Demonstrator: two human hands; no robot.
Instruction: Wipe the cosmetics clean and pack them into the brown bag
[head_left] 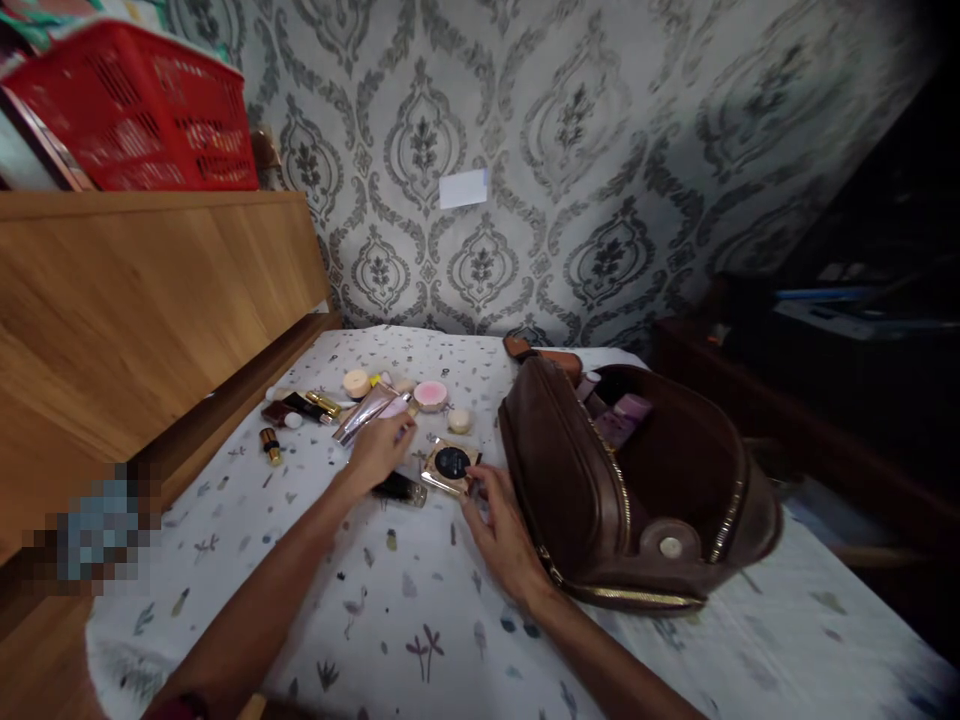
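My right hand has its thumb and index finger at the right edge of a flat square gold case with a black round centre, which lies on the cloth. My left hand hovers beside a shiny pinkish tube, fingers loosely bent and apart, with nothing visible in them. Partly under that hand lies a dark bottle. Behind the hands are a round pink compact and a small cream-coloured jar. An unzipped brown leather bag stands right of my right hand, with a pink box inside.
Several small cosmetics, including a gold-and-brown bottle, lie at the left on the patterned cloth. A wooden cabinet bounds the left side, with a red basket on top. Patterned wallpaper rises behind.
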